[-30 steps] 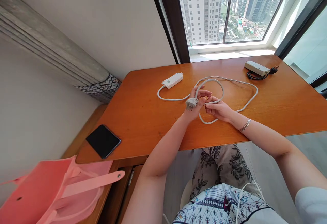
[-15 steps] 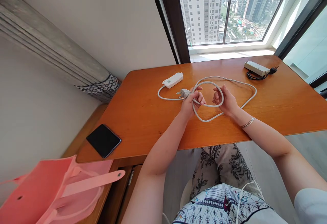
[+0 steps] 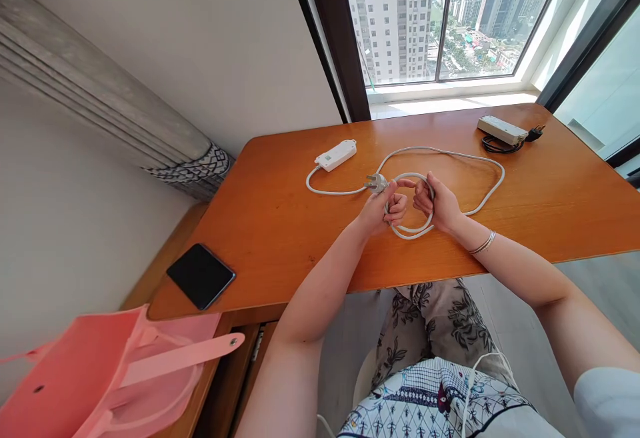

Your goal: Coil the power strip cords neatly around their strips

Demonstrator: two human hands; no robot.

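A wooden table (image 3: pixel 280 238) stands before a window (image 3: pixel 395 25), a white cord (image 3: pixel 450 153) trailing over it and looped in front: the left hand (image 3: pixel 383 208) closed round one side, the right hand (image 3: pixel 443 205) curled round the other; a white box (image 3: pixel 336 155) lies beyond; the plug (image 3: pixel 379 183) juts from the left hand
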